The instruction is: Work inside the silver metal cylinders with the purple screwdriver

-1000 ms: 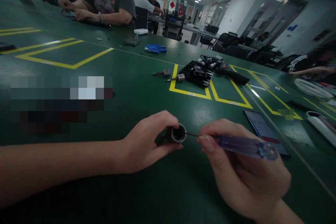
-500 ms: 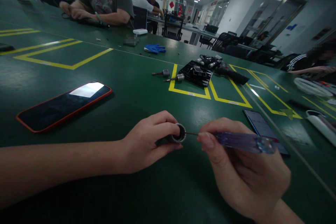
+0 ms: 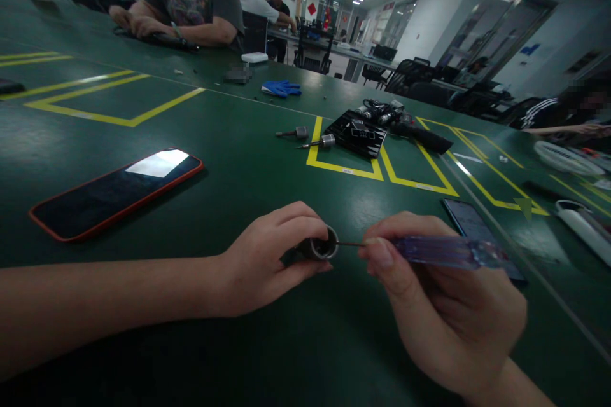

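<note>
Between the thumb and fingers of my left hand (image 3: 270, 257) is a short round metal tube (image 3: 331, 253), its open end turned to the right. My right hand (image 3: 443, 305) is closed around a screwdriver (image 3: 434, 251) with a clear purplish handle. The screwdriver's thin shaft points left and its end reaches the mouth of the tube; whether the tip touches the inside I cannot tell. Past my hands lie two small parts with metal cylinders and thin shafts, a nearer one (image 3: 327, 140) and a farther one (image 3: 300, 133).
A red-cased phone (image 3: 119, 194) lies at left, another phone (image 3: 470, 222) behind my right hand. Farther off are a black packet (image 3: 356, 133), dark cylindrical parts (image 3: 382, 111) and a blue glove (image 3: 281, 88). Yellow tape (image 3: 348, 171) marks the green table. A person (image 3: 191, 6) sits opposite.
The screwdriver's handle has tilted or turned slightly in my right hand. My left hand and the tube stay nearly where they were.
</note>
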A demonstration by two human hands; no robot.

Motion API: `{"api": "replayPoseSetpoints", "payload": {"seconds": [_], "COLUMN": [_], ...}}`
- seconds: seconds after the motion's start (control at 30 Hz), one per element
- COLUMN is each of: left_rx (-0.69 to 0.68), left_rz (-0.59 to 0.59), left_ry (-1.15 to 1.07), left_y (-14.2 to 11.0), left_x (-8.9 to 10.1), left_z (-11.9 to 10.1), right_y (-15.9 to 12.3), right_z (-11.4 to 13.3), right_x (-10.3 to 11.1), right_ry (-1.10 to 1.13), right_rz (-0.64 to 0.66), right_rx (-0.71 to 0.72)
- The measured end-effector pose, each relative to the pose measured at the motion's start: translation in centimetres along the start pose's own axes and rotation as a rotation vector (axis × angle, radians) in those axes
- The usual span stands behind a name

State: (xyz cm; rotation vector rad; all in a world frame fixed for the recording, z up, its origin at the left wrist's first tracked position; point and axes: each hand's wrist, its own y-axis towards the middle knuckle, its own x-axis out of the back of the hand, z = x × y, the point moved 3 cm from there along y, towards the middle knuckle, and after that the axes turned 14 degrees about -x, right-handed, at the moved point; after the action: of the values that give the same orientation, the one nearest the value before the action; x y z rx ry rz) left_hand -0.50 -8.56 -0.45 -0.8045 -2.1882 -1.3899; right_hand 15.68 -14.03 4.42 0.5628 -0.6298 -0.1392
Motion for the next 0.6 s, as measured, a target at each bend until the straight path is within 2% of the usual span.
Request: {"api": "replayPoseSetpoints", "payload": {"seconds": [0.2,0.4,0.6], "left_rx": [0.001,0.048,0.045], "left_rz": [-0.020,-0.012,-0.035], "left_ry": [-0.032,-0.026,-0.029], "left_y": [-0.17,-0.28,-0.33], "left_x": [-0.15,-0.09,-0.15], "left_z": [0.07,0.03,0.09], "right_y": [-0.16,-0.30,-0.17], "right_z": [-0.02,-0.14,-0.17], "right_x": [-0.13,-0.31,-0.20], "right_ry": [0.015,0.122,0.081], "right_rz": [-0.007,-0.002,-0.002], "right_rx": [0.001,-0.033,-0.032]}}
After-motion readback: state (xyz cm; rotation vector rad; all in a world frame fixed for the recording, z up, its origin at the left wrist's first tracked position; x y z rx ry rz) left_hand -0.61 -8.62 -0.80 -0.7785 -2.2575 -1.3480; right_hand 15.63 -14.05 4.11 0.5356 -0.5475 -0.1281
